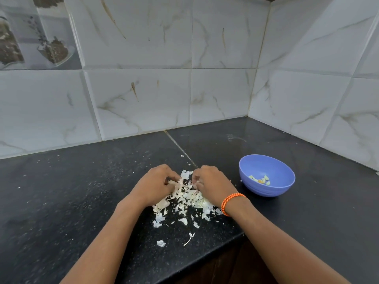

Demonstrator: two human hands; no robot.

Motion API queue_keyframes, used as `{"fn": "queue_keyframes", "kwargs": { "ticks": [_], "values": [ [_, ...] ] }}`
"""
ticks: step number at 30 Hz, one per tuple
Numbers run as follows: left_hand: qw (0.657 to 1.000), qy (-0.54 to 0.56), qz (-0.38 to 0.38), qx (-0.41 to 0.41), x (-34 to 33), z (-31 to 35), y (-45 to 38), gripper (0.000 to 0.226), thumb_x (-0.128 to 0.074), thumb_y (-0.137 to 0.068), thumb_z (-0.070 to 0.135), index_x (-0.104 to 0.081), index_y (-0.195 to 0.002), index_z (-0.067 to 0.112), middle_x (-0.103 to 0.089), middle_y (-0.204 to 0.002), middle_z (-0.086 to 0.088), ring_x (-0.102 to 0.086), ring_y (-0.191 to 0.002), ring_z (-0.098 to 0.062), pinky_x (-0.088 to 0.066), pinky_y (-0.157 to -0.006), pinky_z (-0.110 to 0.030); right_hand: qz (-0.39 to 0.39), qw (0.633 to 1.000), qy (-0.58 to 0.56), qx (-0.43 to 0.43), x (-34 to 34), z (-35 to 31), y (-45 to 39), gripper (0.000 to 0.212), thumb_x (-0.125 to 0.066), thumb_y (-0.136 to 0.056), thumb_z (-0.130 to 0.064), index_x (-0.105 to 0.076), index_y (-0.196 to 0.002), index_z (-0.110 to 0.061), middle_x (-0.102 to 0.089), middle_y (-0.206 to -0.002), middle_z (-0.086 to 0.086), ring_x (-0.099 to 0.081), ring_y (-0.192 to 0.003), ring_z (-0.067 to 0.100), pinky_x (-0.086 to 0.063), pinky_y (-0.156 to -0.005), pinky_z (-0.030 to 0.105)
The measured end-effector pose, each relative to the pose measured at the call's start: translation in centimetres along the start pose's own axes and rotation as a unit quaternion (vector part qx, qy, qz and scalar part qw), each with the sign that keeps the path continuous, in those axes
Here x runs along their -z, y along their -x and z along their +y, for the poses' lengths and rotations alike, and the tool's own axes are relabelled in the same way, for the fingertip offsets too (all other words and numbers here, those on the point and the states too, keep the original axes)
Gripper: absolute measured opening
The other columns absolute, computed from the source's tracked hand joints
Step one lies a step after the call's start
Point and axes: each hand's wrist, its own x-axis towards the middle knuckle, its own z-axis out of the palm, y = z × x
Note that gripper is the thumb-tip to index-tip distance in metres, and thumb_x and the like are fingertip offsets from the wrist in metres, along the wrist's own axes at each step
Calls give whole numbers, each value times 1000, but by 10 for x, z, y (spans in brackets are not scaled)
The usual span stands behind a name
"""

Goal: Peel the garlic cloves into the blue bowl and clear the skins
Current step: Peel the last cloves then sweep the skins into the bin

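Closest to the person, short of both wrists, a few stray skins (pixel 161 243) and a thin curled stem scrap (pixel 189 238) lie loose near the counter's front edge, apart from the rest. Further in, the main heap of garlic skins (pixel 187 198) spreads between the two hands and partly under them. The left hand (pixel 155 186) sits on the heap's left side with fingers curled down into the papery bits, and the right hand (pixel 212 184), an orange cord bracelet (pixel 231 201) at its wrist, does the same from the right; both look to be gathering or pinching skins, though whether either holds a clove inside its fingers I cannot tell (the knuckles hide the fingertips). Off to the right of the right hand, a little beyond it, stands the blue bowl (pixel 266 188) with a few peeled cloves (pixel 260 179) in its bottom. Past the hands the black counter (pixel 82 181) runs back to the marbled wall tiles (pixel 143 99). My guess is the peeling is about finished and clearing is in hand. The next move calls for drawing the heap tight from both sides, then fetching the strays at the near edge.
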Motion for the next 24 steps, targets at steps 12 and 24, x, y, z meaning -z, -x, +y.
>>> {"fn": "queue_keyframes", "kwargs": {
  "ticks": [12, 24],
  "values": [
    [998, -14, 63, 10, -5, 6, 0, 12, -81, -96, 33, -81, -87, 42, -78, -81, 17, -69, -68, -6, -57, -68, -30, 76, 994, -84, -5, 18, 8, 8, 17, -67, -102, -19, -77, -94, -31, -73, -79, -14, -68, -74, 3, -52, -63, 23],
    [994, 37, 105, -8, -4, 5, 4, 24, -82, -94, 19, -84, -102, 42, -79, -97, 25, -73, -87, 3, -63, -84, -35, -16, 995, 5, 94, 16, 0, 34, 15, -67, -103, -34, -75, -115, -32, -63, -113, -10, -57, -107, 12, -52, -87, 37]
  ]
}}
